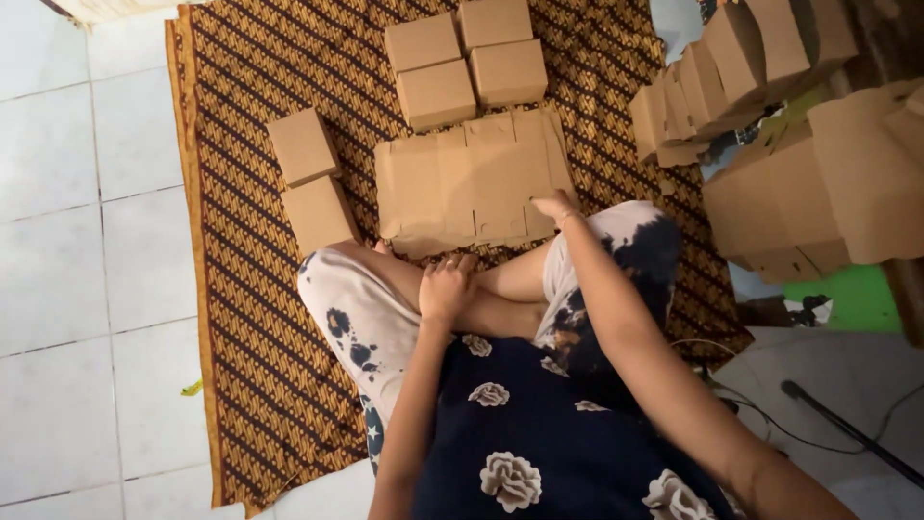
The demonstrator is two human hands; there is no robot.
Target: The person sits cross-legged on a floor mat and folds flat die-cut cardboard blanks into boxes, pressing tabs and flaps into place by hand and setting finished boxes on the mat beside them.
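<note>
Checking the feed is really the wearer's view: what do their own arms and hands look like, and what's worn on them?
Both arms are bare, with no sleeves showing. The left hand wears a ring on one finger. The right hand has dark-painted nails and a thin bracelet at the wrist. No gloves, no watch visible.

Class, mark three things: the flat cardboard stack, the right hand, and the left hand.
flat cardboard stack (462,183), head view, middle of the top sheet.
right hand (556,205), head view, back of the hand.
left hand (446,287), head view, knuckles.
</note>
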